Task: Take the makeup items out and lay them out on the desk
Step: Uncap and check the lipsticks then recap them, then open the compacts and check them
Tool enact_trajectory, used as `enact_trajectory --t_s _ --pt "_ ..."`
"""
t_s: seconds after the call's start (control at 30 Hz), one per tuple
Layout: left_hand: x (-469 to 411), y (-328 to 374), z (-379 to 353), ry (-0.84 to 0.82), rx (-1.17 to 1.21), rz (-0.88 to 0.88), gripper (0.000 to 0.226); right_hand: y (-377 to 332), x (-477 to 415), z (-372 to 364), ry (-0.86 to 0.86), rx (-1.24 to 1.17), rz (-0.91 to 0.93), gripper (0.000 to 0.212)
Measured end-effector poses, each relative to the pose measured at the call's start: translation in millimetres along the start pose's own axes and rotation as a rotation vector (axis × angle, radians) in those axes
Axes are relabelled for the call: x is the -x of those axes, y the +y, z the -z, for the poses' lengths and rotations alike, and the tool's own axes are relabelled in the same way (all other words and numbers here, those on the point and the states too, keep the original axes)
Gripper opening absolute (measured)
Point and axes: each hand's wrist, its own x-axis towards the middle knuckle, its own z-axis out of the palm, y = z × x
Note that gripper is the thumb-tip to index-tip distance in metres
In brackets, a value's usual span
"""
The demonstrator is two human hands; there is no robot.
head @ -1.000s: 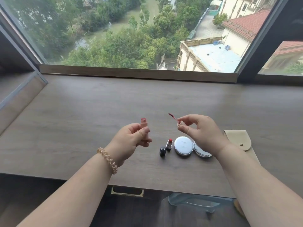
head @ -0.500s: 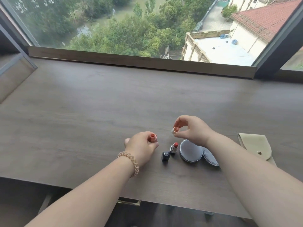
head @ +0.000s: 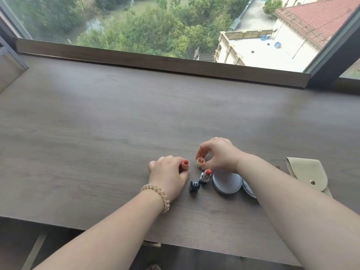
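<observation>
Gripping a pink lip gloss tube (head: 185,164) in the curled fingers (head: 169,159) of the left hand (head: 168,176), red open mouth poking out between thumb and forefinger, low at the tabletop (head: 97,133). Pinching a beige cap (head: 200,161) just beside it with the right hand (head: 220,154), forefinger above, thumb below. Sitting nearer, just below that: an uncapped red lipstick (head: 206,175), a dark cap (head: 194,185), a round cushion compact (head: 227,182). Resting well to the right, a beige pouch (head: 307,174).

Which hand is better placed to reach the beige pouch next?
Right, probably. The pouch lies beside the forearm of the right hand, which pinches a cap; the left hand grips the tube beyond the lipstick and compact.
</observation>
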Motion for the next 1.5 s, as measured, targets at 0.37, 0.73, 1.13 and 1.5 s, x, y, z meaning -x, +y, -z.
enact_trajectory --t_s 0.37,0.73,1.13,1.5 --pt "-2.5 3.8 0.6 -0.020 0.007 0.063 0.017 3.4 -2.5 -3.2 -0.022 0.068 -0.002 0.015" --pt "9.1 -4.4 24.5 -0.078 0.099 0.148 0.053 23.0 51.9 23.2 0.091 0.063 -0.101 0.042" --pt "39.7 26.6 61.1 0.112 0.376 0.180 0.042 12.5 95.1 -23.7 0.148 0.158 -0.220 0.081" --pt "59.1 85.7 111.6 0.013 0.841 0.087 0.035 -18.0 160.5 84.5 0.350 -0.995 -0.137 0.060"
